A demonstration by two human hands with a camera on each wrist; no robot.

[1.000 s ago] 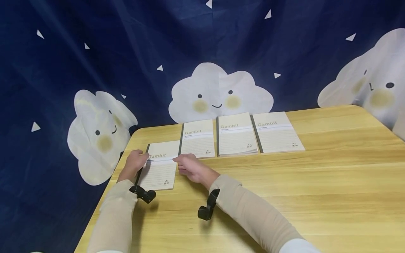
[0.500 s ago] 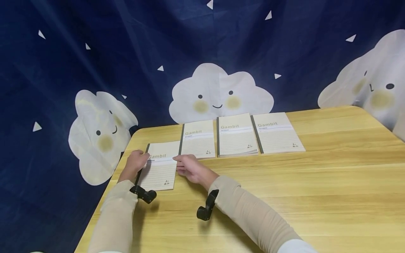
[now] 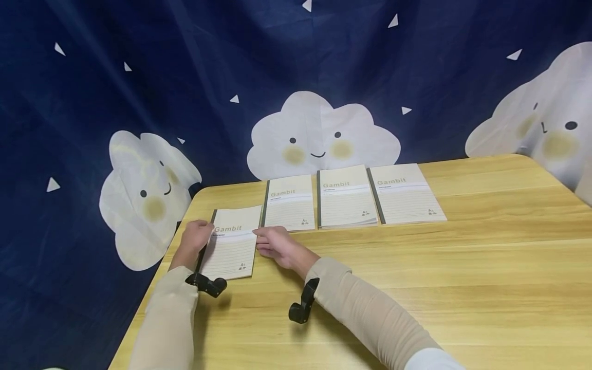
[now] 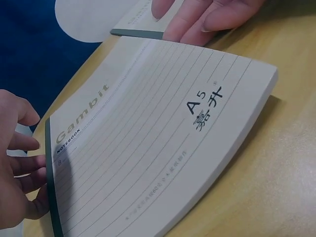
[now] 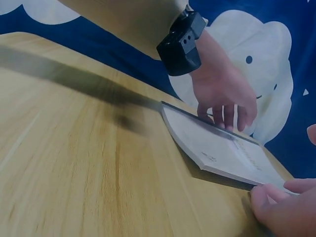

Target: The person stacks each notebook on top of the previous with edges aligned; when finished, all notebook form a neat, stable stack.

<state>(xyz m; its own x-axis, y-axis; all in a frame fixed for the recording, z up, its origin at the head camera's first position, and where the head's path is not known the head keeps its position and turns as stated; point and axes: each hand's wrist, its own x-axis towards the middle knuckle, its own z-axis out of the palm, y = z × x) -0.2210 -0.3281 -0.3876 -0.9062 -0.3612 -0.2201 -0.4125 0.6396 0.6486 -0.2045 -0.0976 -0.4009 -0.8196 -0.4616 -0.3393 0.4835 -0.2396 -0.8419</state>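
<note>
A cream "Gambit" A5 notebook with a dark spine lies between my two hands at the left of the table. My left hand grips its spine side; in the left wrist view, the fingers of that hand meet the dark spine. At the opposite long edge, my right hand pinches the notebook, thumb on the cover and the other fingers curled by the edge. The right wrist view shows the notebook slightly bowed, with a shadow under its near edge.
Behind and to the right lie a second notebook, a third notebook that looks like a stack, and another notebook, side by side. The wooden table ends at a dark blue cloud-print curtain.
The notebook and my left hand have shifted slightly to the left. My right hand has hardly moved, and the notebooks in the back row stay put.
</note>
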